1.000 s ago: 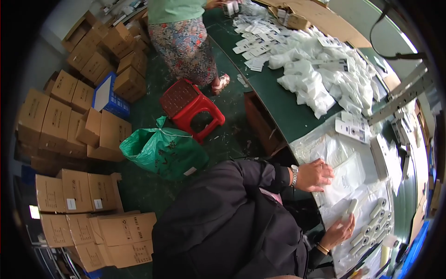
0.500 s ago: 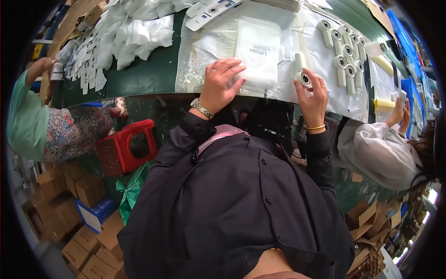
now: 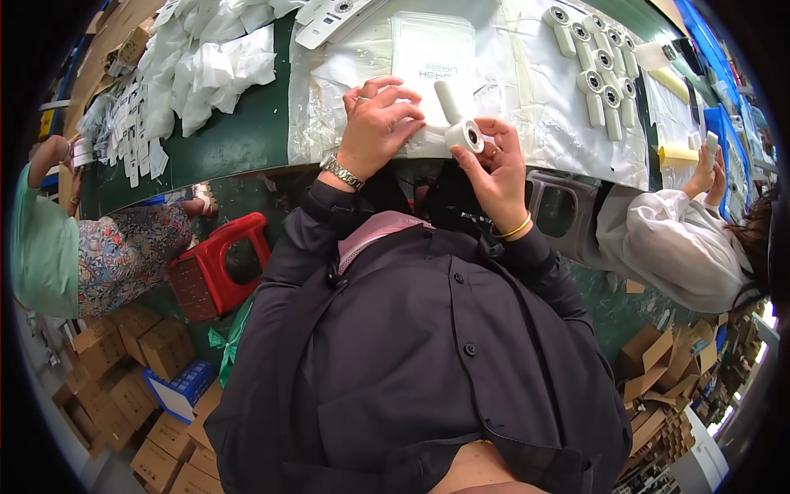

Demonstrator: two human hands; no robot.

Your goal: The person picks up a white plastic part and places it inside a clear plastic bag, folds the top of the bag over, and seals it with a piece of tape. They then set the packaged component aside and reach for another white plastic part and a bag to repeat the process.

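Observation:
My right hand (image 3: 495, 169) holds a small white handheld fan (image 3: 466, 136) by its round head, between thumb and fingers. The fan's handle points up and away, over the front end of a stack of frosted plastic bags (image 3: 432, 49) with dark print. My left hand (image 3: 378, 123) has its thumb and fingertips pinched together at the near left edge of the top plastic bag. What lies between those fingertips is partly hidden. The fan head is close to the left fingertips.
Several similar white fans (image 3: 605, 70) lie in rows on the plastic-covered table (image 3: 527, 99) at right. Translucent pouches (image 3: 226, 78) and printed cards (image 3: 132, 136) are heaped at left. Co-workers stand or sit at both sides. A red stool (image 3: 218, 263) and cardboard boxes (image 3: 169, 350) stand below.
My right hand has picked the fan up off the table and brought it left, near the bags. My left hand's fingers have drawn together at the bag's edge. The view has shifted slightly.

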